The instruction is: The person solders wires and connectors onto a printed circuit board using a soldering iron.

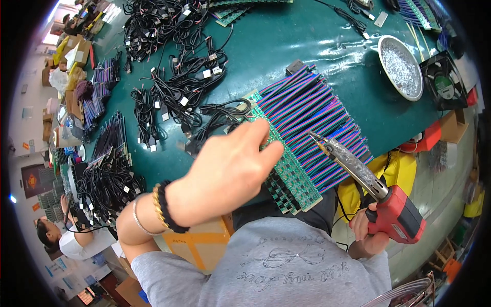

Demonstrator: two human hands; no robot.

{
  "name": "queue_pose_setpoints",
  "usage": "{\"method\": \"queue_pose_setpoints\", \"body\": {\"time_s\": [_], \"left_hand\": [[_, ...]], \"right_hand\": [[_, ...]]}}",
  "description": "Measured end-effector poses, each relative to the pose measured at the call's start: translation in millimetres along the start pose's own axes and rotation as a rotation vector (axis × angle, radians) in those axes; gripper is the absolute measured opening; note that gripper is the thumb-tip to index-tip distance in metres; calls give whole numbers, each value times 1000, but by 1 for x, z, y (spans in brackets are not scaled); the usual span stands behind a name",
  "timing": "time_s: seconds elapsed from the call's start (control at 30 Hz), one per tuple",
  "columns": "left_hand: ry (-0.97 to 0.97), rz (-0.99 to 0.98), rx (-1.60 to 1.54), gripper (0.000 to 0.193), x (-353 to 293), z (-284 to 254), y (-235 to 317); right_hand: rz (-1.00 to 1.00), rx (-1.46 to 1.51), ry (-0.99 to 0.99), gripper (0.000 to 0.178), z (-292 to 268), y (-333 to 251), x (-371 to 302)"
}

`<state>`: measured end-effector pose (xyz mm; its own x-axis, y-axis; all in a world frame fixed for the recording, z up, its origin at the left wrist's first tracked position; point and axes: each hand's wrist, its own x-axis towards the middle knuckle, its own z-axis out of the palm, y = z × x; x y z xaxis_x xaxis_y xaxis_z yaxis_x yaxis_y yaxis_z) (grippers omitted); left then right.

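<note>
My right hand (365, 235) grips the red handle of a soldering gun (399, 217), whose long metal barrel points up and left. Its tip hovers over striped ribbon wires (312, 115) in black, blue and pink. These wires run off a row of green circuit boards (294, 176) at the table's near edge. Over the boards' left side is my left hand (225, 166), its fingers curled and thumb close to the index finger; whatever they pinch is hidden. Just beyond its knuckles a coiled black cable (227, 108) lies against the boards.
Heaps of black USB cables (169, 30) cover the green table's (255, 51) far left; another pile (107, 179) hangs at the left edge. At the right stand a metal bowl (401, 66) of silvery bits and a black fan (442, 82). A co-worker (76, 238) sits at far left.
</note>
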<state>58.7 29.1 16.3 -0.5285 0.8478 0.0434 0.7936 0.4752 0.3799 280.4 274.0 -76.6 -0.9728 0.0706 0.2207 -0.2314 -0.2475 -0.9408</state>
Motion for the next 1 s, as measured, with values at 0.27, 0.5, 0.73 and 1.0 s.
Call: {"method": "queue_pose_setpoints", "body": {"time_s": [0.27,0.5,0.73,1.0], "left_hand": [[558,-135,273,7,-16,-15,-57],[455,-182,138,10,5,-8,-112],[341,-317,402,13,42,24,-119],[631,-411,-441,12,20,-13,-116]], "right_hand": [[126,-30,161,87,4,-1,-5],[130,-105,229,85,16,-7,5],[62,-105,232,81,20,-7,6],[79,-123,288,82,19,-7,9]]}}
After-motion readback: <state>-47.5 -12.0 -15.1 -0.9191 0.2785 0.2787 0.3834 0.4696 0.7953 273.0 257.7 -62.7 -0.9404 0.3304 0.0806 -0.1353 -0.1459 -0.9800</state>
